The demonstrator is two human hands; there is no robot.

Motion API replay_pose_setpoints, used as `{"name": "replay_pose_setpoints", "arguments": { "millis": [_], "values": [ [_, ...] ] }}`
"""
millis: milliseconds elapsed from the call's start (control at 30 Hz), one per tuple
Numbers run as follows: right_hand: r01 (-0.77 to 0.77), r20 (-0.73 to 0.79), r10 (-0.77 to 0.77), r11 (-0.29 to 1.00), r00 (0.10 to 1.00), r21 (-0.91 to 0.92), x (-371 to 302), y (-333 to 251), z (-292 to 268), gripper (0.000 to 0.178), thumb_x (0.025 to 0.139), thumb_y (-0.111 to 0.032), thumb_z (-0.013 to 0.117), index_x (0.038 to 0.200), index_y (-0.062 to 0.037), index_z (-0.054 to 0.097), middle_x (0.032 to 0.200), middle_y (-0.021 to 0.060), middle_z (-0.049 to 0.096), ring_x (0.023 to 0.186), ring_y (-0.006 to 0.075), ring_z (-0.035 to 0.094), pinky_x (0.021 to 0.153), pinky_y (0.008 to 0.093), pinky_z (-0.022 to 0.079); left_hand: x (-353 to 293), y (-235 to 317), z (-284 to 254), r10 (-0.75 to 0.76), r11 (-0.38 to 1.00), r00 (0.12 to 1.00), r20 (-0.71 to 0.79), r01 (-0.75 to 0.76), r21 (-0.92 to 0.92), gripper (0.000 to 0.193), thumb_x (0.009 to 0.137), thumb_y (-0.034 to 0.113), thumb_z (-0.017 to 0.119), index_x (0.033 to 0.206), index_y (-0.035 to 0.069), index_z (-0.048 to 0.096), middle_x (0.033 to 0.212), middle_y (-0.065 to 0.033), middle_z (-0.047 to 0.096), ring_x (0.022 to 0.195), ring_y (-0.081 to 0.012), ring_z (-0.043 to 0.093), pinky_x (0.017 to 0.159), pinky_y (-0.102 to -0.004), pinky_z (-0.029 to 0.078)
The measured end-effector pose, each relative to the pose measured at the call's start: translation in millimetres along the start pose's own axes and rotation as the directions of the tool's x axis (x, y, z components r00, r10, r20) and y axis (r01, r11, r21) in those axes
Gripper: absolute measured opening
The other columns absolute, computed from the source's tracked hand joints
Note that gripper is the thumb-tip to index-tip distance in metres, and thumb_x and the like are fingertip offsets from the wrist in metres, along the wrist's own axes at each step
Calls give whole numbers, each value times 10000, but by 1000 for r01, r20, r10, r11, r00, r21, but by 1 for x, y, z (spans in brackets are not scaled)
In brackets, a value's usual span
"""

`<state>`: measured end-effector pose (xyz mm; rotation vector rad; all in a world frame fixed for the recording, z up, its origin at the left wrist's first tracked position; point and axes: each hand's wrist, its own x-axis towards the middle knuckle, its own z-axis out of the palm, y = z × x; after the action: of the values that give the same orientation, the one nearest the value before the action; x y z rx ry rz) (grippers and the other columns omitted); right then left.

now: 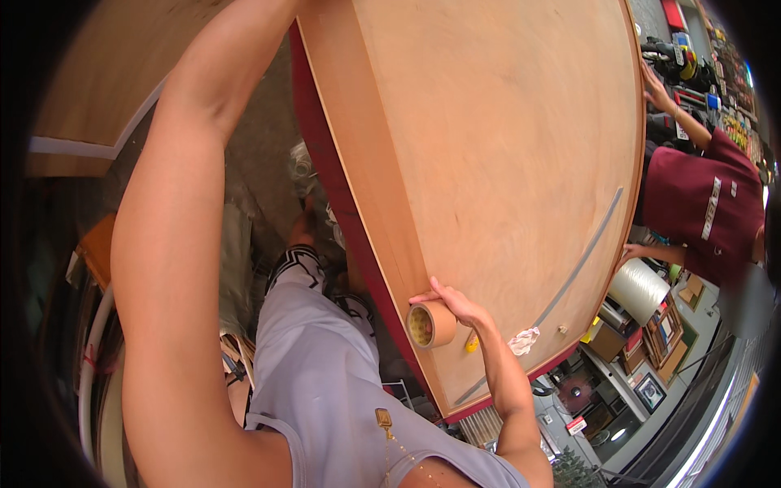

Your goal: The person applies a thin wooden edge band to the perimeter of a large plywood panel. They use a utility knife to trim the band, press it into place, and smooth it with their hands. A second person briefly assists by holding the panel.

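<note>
A large pale wooden panel (504, 146) lies before me over a dark red cloth (317, 154). Along its left edge runs a wide brown tape strip (366, 130). My right hand (460, 302) is closed about a roll of brown tape (442, 324) at the near part of that edge, its fingers reaching over the roll's far side. The strip leads from beside the roll up to the top of the picture. My left arm (183, 187) stretches far forward to the strip's upper end, where the hand is cut off by the picture's edge.
Across the panel a person in a dark red shirt (704, 195) rests both hands on its right edge. A grey strip (582, 260), a crumpled white wad (523, 341) and a small yellow tool (472, 342) lie on the panel. A big white roll (640, 293) stands beyond it.
</note>
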<state>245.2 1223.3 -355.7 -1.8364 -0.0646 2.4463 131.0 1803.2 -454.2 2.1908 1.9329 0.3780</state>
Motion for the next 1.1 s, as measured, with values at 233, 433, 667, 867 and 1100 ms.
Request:
{"name": "replay_pose_setpoints", "arguments": {
  "millis": [233, 433, 667, 867, 1100],
  "values": [
    [19, 27, -17, 996, 1000, -91, 11, 9, -7, 804, 933, -745, 263, 1158, -127, 726, 1180, 112, 660, 1068, 224, 595, 839, 390, 535, 2, 9, 8, -10, 1000, 999, -46, 10, 4, 972, 894, 658, 408, 1485, -81, 183, 1580, -249, 121, 1481, -380, 39, 1198, -443, -4],
    [24, 79, -17, 996, 997, -91, 13, 9, -11, 846, 903, -784, 247, 1193, -135, 706, 1224, 117, 632, 1111, 257, 578, 688, 491, 582, -40, 25, -1, 12, 999, 998, 69, -10, -32, 1021, 886, 683, 407, 1508, -80, 134, 1598, -251, 80, 1490, -385, 13, 1203, -458, -33],
    [9, 14, -7, 995, 1000, -102, 0, -7, -4, 845, 884, -796, 291, 1166, -126, 720, 1192, 125, 643, 1071, 281, 609, 707, 543, 570, -54, 27, -12, -11, 998, 999, 50, 8, 56, 998, 876, 679, 442, 1512, -44, 180, 1592, -252, 123, 1481, -406, 56, 1201, -474, 9],
    [-39, -33, 39, 999, 999, -18, 2, -6, 0, 848, 888, -790, 302, 1138, -102, 730, 1125, 130, 661, 999, 249, 618, 730, 472, 559, -54, 34, -13, -6, 999, 998, 68, 2, 47, 976, 886, 676, 429, 1524, -16, 172, 1597, -244, 101, 1484, -400, 43, 1202, -469, 3],
    [-96, -49, 96, 995, 994, -5, -9, -19, 4, 865, 903, -777, 299, 1123, -58, 726, 1036, 139, 678, 846, 202, 660, 716, 362, 566, -70, 6, 19, 0, 998, 995, -96, -5, -58, 998, 897, 709, 377, 1538, -6, 104, 1613, -213, 12, 1488, -391, -25, 1208, -447, -26]
  ]
}}
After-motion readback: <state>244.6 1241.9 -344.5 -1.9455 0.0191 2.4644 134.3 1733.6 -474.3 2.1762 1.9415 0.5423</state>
